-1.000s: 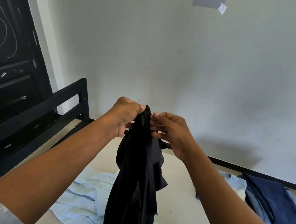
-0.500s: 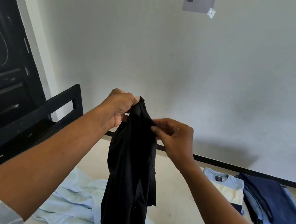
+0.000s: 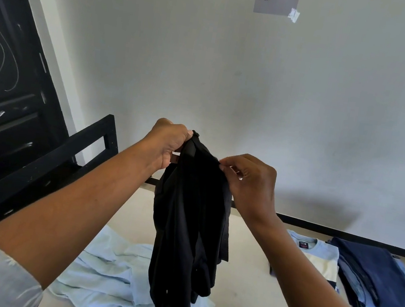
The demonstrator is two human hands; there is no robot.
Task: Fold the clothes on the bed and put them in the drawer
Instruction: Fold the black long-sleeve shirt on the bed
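Still grips the black shirt (image 3: 184, 229) tight in the left hand (image 3: 165, 145), now pinches its edge farther out with the right hand (image 3: 252, 184), opening it for folding.

A garment (image 3: 184, 229) is held at centre above the bed (image 3: 242, 285). A crumpled shirt (image 3: 109, 278) is spread beneath at 6 o'clock, folded piles (image 3: 374, 279) are stacked at 4 o'clock, the rail (image 3: 35, 175) at 9.
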